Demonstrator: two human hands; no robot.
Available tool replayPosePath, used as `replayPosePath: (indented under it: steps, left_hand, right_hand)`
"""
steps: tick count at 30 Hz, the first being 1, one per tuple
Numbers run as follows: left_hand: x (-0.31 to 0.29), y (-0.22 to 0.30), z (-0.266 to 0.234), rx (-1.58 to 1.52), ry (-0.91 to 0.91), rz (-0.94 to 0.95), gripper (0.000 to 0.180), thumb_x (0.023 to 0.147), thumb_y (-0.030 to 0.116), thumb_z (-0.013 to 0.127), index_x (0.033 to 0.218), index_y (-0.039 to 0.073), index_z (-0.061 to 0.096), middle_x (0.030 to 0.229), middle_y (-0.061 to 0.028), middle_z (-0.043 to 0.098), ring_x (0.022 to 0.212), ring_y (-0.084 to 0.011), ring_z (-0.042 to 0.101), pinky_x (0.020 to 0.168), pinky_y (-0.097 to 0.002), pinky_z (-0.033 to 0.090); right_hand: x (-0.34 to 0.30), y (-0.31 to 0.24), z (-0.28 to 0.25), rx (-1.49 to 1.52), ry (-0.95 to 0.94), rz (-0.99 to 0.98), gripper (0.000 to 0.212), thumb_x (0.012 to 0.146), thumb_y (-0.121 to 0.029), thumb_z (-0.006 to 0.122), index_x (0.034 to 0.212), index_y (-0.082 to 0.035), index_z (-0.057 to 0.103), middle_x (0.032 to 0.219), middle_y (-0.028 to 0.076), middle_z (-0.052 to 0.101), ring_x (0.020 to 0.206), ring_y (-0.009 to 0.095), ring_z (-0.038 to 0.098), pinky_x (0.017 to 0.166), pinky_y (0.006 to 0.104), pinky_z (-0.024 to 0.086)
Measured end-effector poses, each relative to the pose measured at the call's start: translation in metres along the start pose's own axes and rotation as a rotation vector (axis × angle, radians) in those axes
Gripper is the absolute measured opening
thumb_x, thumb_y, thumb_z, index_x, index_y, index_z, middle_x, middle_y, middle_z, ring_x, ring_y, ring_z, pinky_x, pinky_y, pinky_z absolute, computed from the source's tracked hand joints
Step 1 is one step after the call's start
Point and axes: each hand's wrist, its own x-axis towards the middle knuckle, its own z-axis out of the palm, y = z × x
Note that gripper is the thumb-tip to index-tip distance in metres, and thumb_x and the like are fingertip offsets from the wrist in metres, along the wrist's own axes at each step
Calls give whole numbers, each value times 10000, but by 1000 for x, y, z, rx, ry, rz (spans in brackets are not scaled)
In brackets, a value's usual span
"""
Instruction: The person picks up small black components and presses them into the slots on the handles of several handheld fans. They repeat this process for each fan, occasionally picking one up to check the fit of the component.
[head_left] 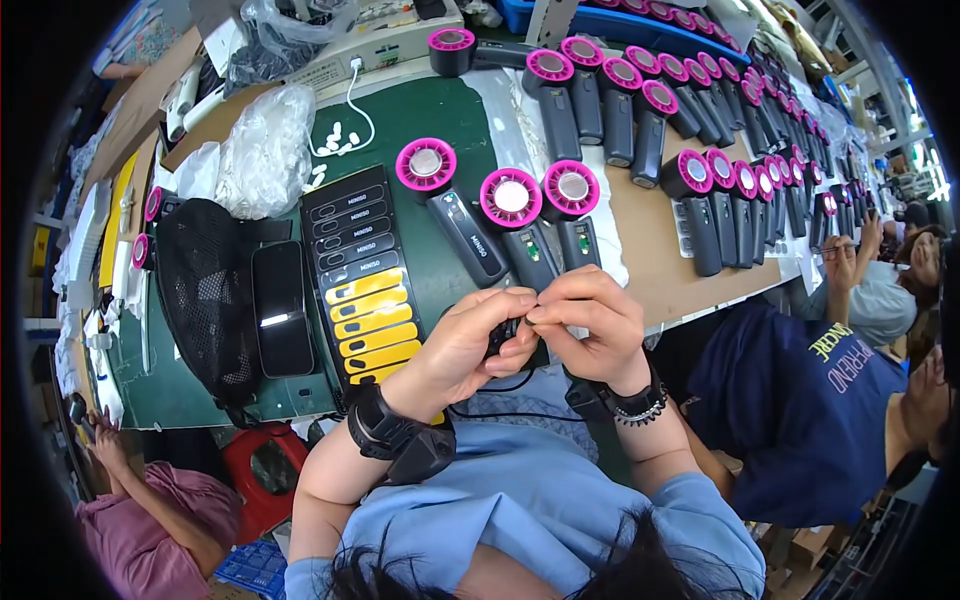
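Observation:
My left hand [475,340] is closed, its fingers curled around a small dark piece [501,334] that they mostly hide. Thumb and fingertips of my right hand [592,322] pinch together against the left fingertips; what they hold is too small to make out. Just beyond my hands, two handheld fans with magenta round heads, a middle fan [528,255] and a right fan [578,240], show bare green circuit parts on their dark handles. A third fan [467,238] lies to their left with a dark faceplate on its handle. Left of my hands is a sheet of dark faceplate stickers [350,205], its nearer rows bare yellow.
A black phone [283,310] and black mesh bag [205,300] lie on the green table left. Clear plastic bags [265,150], a white cable [367,112] and small white pieces [338,138] are farther back. Many fans [650,130] stand right. Co-workers sit either side.

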Motion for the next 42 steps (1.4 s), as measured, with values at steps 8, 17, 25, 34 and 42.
replayPosePath:
  steps: [8,17,25,34,42]
  left_hand:
    - [-5,1,7,242,27,152,250,963,209,449,774,55,505,624,17,430,495,-35,330,430,-187,238]
    - [-8,-2,11,472,92,344,230,990,199,425,816,63,492,670,50,435,524,6,306,445,-178,226]
    - [-5,-5,9,533,134,343,235,996,213,419,854,52,514,637,58,390,526,-5,301,459,-177,235]
    - [-2,-3,-3,1016,155,257,209,976,185,464,1026,7,561,669,29,491,572,-32,417,493,-224,354]
    - [13,-1,9,1628,121,433,305,876,61,496,1173,8,538,730,-127,610,673,-262,612,586,-371,485]
  right_hand:
    - [-8,-8,10,353,137,222,269,725,-21,657,980,37,593,950,139,585,874,222,582,765,323,467]
    - [-5,-20,9,406,121,410,370,751,11,650,1103,72,552,1010,145,555,913,189,557,817,297,455]
    - [0,-25,9,324,100,534,313,764,100,622,1074,58,631,1012,117,563,844,143,569,725,245,471]
    - [-3,-24,-16,52,-227,570,260,801,68,614,1058,34,642,956,69,608,769,108,585,679,231,488]
    - [0,3,-44,66,-148,722,153,831,52,596,973,43,653,897,62,627,793,93,597,678,208,493]
